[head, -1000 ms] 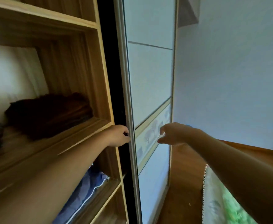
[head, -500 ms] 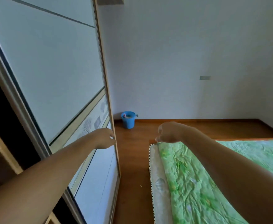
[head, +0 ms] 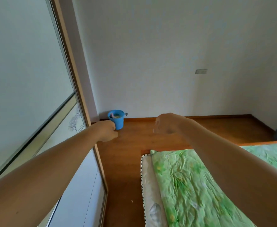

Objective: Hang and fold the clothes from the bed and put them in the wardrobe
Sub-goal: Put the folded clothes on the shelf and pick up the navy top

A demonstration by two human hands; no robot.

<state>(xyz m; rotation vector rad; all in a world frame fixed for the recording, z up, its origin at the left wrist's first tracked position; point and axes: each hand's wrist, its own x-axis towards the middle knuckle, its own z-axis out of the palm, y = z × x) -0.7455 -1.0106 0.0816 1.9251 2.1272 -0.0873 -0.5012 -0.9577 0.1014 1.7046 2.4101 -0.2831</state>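
Note:
The wardrobe's sliding door, pale panels in a wooden frame, fills the left side and hides the shelves. My left hand is held out just past the door's right edge, its fingers curled into a fist around nothing. My right hand hovers over the floor beyond the bed's corner, with loosely curled fingers and nothing in it. The bed, under a crumpled green sheet, lies at the lower right. No clothes show on the part of it that I see.
A small blue bucket stands on the wooden floor in the corner by the wardrobe. A white wall with a socket plate closes the far side. A strip of floor runs between wardrobe and bed.
My view swung right from the open wardrobe shelves to the door, floor and bed. My left hand left the door's edge; both hands stay raised and hold nothing.

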